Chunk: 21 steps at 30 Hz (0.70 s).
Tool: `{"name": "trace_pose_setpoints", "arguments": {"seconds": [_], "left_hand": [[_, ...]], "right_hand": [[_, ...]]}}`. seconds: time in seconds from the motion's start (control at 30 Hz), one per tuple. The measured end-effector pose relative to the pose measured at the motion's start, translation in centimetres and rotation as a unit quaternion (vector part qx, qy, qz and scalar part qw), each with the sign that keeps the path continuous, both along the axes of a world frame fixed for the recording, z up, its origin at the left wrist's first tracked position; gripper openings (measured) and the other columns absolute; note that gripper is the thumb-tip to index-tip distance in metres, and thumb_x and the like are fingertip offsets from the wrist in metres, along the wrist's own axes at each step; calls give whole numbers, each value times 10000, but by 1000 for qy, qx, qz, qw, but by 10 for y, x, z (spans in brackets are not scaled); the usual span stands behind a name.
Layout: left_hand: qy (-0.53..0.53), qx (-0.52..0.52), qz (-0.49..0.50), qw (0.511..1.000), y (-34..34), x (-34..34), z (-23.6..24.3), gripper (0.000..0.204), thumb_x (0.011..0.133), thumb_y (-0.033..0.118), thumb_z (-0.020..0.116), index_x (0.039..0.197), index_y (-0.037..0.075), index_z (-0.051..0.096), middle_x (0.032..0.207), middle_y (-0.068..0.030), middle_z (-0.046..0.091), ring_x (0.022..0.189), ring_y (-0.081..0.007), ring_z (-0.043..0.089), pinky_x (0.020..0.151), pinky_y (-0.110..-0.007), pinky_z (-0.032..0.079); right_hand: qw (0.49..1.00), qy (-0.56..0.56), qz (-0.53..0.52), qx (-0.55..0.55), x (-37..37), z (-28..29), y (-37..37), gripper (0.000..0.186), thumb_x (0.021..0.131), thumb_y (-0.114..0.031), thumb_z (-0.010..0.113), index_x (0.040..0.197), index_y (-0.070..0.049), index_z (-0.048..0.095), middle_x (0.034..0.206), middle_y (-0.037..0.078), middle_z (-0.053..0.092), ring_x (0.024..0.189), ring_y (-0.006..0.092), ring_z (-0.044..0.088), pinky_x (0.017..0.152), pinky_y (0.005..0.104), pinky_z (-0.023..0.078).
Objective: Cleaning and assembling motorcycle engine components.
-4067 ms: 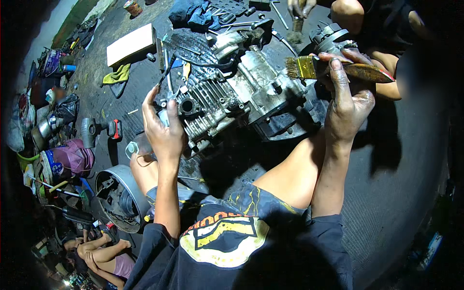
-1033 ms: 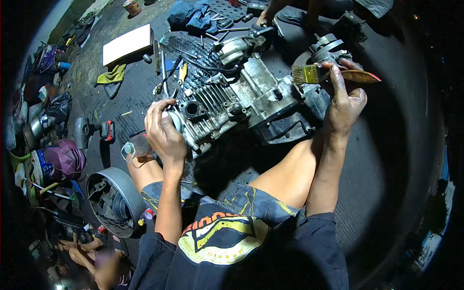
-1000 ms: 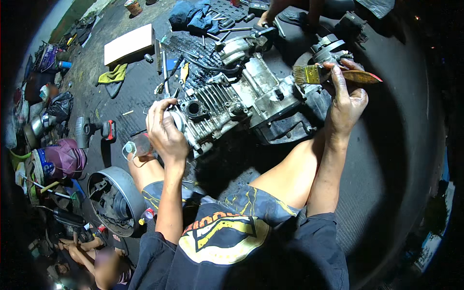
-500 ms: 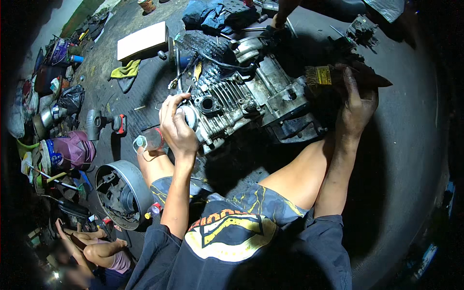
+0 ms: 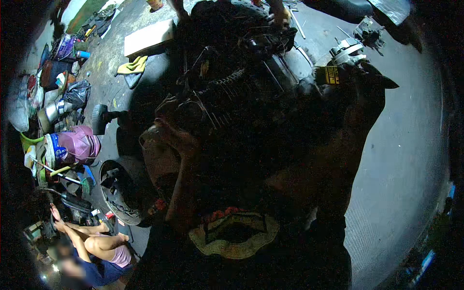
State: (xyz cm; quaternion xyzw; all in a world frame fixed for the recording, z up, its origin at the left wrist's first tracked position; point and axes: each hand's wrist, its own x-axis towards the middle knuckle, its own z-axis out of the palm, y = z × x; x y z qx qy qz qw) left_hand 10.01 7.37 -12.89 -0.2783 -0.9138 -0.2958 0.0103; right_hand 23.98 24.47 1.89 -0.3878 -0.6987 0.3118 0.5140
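Deep shadow covers the middle of the view, so details there are dim. An engine block (image 5: 291,67) with cooling fins lies on the floor before my knees; only part of its far right side is lit. My left hand (image 5: 178,128) is at the left end of this engine, its fingers curled over the end beside the fins. At the right, my right hand (image 5: 362,94) is closed around a paintbrush (image 5: 332,75). The brush's yellow metal band catches light, and its dark pointed handle sticks out to the right. Its bristles point left toward the engine and are hard to see.
Another person's hand (image 5: 277,18) reaches in beyond the engine. A white box (image 5: 150,39), a yellow-grey cloth (image 5: 133,67), a drill (image 5: 102,119) and a round metal drum (image 5: 108,186) lie left. Metal parts (image 5: 349,50) sit far right. Someone sits lower left (image 5: 104,244).
The light on the engine, my hands and my lap has gone, leaving them in shadow. The floor at the right looks brighter. My hands stay in nearly the same places.
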Motion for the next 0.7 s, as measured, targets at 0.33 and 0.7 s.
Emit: {"name": "trace_pose_setpoints", "arguments": {"seconds": [0.33,0.7], "left_hand": [[152,213,-78,962,-153,-153,-104,703,1121,437,284,1639,24,48,1669,-241,139,1558,-368,125,1261,-534,73],[-143,490,-23,860,-83,-117,80,736,1105,544,193,1058,-36,645,1135,-178,675,1092,-252,630,1042,-370,455]], "right_hand": [[987,131,32,-92,-2,34,-25,241,994,-71,661,1213,11,604,1035,149,748,989,181,700,913,318,563],[980,162,55,-103,-7,33,-28,224,1006,-44,627,1220,16,596,1050,176,735,1018,204,706,930,342,573]]}}
